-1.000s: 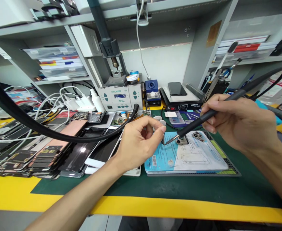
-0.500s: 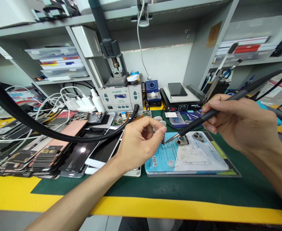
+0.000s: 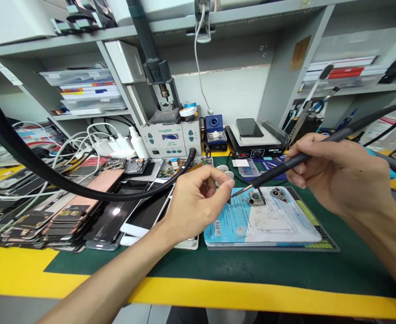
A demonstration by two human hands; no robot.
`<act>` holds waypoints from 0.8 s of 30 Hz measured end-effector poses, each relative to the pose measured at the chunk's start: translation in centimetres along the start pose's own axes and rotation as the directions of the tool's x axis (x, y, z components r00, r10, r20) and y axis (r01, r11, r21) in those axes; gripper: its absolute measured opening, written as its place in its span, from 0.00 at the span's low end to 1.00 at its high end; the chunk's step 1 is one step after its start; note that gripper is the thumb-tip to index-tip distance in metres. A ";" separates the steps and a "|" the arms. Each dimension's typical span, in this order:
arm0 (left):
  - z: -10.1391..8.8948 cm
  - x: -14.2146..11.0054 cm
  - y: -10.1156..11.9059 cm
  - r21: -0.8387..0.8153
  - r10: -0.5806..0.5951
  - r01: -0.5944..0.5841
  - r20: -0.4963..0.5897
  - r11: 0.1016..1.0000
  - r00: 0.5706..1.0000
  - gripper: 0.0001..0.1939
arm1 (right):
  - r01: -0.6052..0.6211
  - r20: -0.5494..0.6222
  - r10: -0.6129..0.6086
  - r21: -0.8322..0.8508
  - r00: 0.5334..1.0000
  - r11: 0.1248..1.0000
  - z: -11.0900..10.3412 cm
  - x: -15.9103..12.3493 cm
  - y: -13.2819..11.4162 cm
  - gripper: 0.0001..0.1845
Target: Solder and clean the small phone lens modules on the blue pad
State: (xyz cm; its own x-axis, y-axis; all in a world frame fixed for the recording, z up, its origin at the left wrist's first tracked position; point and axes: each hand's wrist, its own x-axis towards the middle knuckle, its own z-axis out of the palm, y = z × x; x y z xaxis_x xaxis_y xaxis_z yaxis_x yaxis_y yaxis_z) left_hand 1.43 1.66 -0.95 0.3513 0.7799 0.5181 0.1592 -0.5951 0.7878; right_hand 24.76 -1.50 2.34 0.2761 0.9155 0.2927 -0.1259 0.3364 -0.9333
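My right hand [image 3: 329, 166] is closed around the dark handle of a soldering iron [image 3: 282, 168], whose metal tip points down and to the left. My left hand [image 3: 201, 198] is closed in a pinch; a small dark piece [image 3: 230, 199] shows just below its fingertips, too small to name. The iron's tip is at or very near that piece; I cannot tell if they touch. Below both hands lies a blue and white pad [image 3: 275, 229]. On it rest a small metal camera module [image 3: 256, 198] and a second camera part [image 3: 279, 194].
Stacked phone parts [image 3: 73, 211] and phones [image 3: 117, 211] crowd the left side. A thick black hose [image 3: 93, 191] arches over them from a hot-air station [image 3: 169, 137]. Behind the pad stand a blue iron holder [image 3: 214, 130] and a heating plate [image 3: 255, 139] with a phone on it.
The iron's tip has shifted slightly up and left, closer to the left fingertips. My left hand keeps its pinch, and the view has moved a little.
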 end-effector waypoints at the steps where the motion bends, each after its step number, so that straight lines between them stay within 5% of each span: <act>1: 0.0 0.0 0.0 0.000 0.001 -0.001 0.000 1.000 1.000 0.07 | -0.001 -0.007 0.001 0.003 1.000 1.000 0.0 0.0 0.0 0.09; 24: 0.0 0.0 0.0 0.015 0.010 -0.010 0.005 1.000 1.000 0.07 | -0.002 -0.070 0.004 0.025 0.998 1.000 0.5 0.0 -0.3 0.08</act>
State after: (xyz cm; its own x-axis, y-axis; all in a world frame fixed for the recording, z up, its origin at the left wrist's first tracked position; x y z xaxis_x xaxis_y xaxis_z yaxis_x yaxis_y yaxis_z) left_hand 1.40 1.64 -0.94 0.3574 0.7731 0.5240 0.1692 -0.6054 0.7778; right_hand 24.27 -1.51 2.69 0.3416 0.8990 0.2742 -0.1501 0.3402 -0.9283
